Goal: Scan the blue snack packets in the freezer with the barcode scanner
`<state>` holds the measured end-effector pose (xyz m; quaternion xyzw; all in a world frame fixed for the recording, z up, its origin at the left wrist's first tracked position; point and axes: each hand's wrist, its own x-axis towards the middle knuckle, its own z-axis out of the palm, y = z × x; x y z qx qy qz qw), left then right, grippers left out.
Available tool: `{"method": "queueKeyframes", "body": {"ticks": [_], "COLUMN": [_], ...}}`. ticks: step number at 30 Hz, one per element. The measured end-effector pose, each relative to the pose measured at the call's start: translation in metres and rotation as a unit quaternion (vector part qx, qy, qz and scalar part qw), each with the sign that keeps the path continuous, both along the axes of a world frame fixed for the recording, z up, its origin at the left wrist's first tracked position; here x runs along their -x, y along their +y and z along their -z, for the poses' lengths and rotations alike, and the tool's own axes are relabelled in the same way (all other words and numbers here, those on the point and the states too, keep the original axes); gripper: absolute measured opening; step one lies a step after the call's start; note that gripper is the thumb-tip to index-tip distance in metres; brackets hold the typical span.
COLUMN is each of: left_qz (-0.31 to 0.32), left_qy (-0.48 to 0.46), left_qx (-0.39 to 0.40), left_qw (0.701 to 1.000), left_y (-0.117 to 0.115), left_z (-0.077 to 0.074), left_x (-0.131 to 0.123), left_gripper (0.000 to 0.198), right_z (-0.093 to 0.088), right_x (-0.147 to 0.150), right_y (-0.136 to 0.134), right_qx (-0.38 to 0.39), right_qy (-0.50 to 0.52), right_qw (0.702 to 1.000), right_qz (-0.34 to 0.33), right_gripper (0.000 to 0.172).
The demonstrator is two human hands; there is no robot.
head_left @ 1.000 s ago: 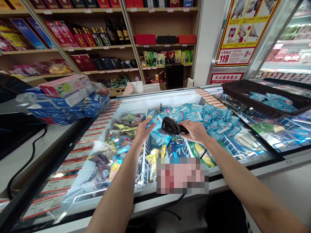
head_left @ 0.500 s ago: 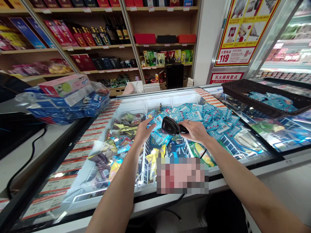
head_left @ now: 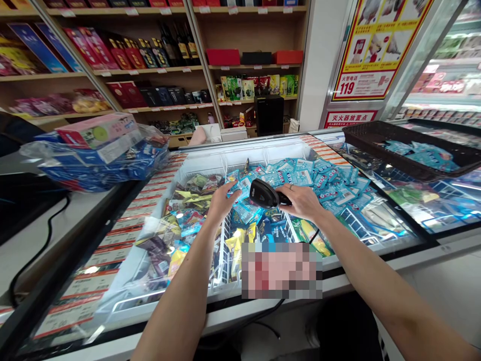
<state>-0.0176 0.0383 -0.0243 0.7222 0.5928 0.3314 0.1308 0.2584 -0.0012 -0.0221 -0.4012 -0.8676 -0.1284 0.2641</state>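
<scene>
My right hand (head_left: pixel 300 201) is wrapped round the handle of a black barcode scanner (head_left: pixel 263 194), whose head faces away from me, above the freezer's contents. My left hand (head_left: pixel 224 201) is to the left of the scanner, thumb and forefinger pinching the edge of a light-blue packet (head_left: pixel 245 186) with a white label. Part of that packet is hidden behind the scanner. Under and beyond my hands lies a pile of similar light-blue packets (head_left: pixel 300 176). Yellow wrapped packets (head_left: pixel 236 245) and dark blue ones (head_left: pixel 278 233) sit in a white wire basket (head_left: pixel 224 250) below.
The chest freezer's glass edge carries a strip of price labels (head_left: pixel 112 235). A plastic-wrapped blue bundle with a pink box (head_left: pixel 101 131) stands at the left. At the right, a dark brown basket (head_left: pixel 398 163) holds more blue packets. Stocked shelves (head_left: pixel 150 72) line the back.
Almost nothing differs. The camera view has shifted very slightly; both hands and the scanner keep their places.
</scene>
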Motion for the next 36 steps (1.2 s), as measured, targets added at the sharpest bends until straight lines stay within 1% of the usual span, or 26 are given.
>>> {"method": "queueKeyframes", "body": {"ticks": [4,6,9,11,12,17,21,26,29,31,34,36], "left_qz": [-0.016,-0.031,-0.047,-0.043,-0.040,-0.056,-0.042,-0.049,-0.053,-0.056,-0.069,-0.080], "left_qy": [-0.003,0.003,0.054,0.087,0.095,0.090,0.091,0.117,0.128,0.143,0.189,0.222], "left_qx": [0.001,-0.004,-0.060,-0.097,-0.099,-0.001,0.006,0.004,-0.007,-0.025,-0.053,-0.066], "left_qw": [1.000,1.000,0.996,0.991,0.990,0.994,0.995,0.992,0.990,0.988,0.978,0.969], "left_y": [0.001,0.002,0.003,0.003,0.003,-0.001,-0.005,-0.007,-0.009,-0.010,-0.014,-0.017], "left_z": [0.001,0.002,0.004,0.006,0.007,0.009,0.009,0.009,0.010,0.011,0.011,0.012], "left_x": [0.002,0.004,0.006,0.007,0.007,0.010,0.014,0.022,0.029,0.032,0.032,0.028], "left_gripper": [0.054,0.053,0.047,0.045,0.046,0.053,0.050,0.053,0.055,0.053,0.044,0.044], "right_z": [0.002,0.003,0.001,-0.001,-0.003,-0.008,-0.010,-0.012,-0.013,-0.014,-0.014,-0.013], "right_x": [-0.001,-0.002,-0.002,-0.002,-0.002,-0.006,-0.012,-0.016,-0.015,-0.014,-0.014,-0.015], "right_y": [0.001,0.001,0.000,-0.002,-0.002,-0.003,-0.001,-0.002,-0.005,-0.006,-0.006,-0.003], "right_qx": [0.013,0.015,0.015,0.025,0.031,0.054,0.064,0.071,0.080,0.086,0.097,0.101], "right_qy": [0.011,0.018,0.028,0.032,0.033,0.028,0.029,-0.001,0.003,0.016,0.039,0.050], "right_qw": [1.000,1.000,0.999,0.999,0.999,0.998,0.997,0.997,0.996,0.995,0.992,0.989], "right_qz": [-0.004,0.002,0.015,0.011,0.007,-0.010,-0.017,0.007,0.033,0.051,0.076,0.092], "right_gripper": [0.035,0.039,0.049,0.049,0.047,0.046,0.044,0.040,0.038,0.038,0.037,0.038]}}
